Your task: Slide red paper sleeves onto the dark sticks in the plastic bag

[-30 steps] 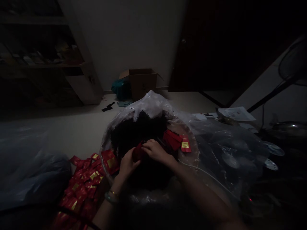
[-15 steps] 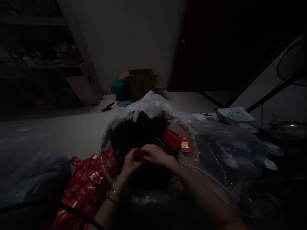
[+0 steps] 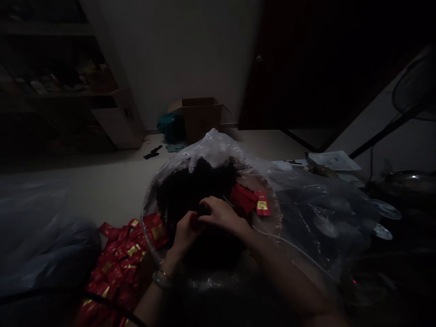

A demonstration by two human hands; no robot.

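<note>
In a dim room my left hand and my right hand meet over a heap of dark loose material in a clear plastic bag. Both hands are closed on a small red packet, mostly hidden between the fingers. A stack of red packets with gold labels lies just right of my right hand. A pile of the same red packets spreads over the floor on the left.
A cardboard box with a teal bag stands by the far wall. A shelf unit is at the left, a fan at the right. Papers and plastic-covered items lie right.
The red packet showed plainly between my hands before; now my fingers have closed over it and my right hand has shifted slightly left and up.
</note>
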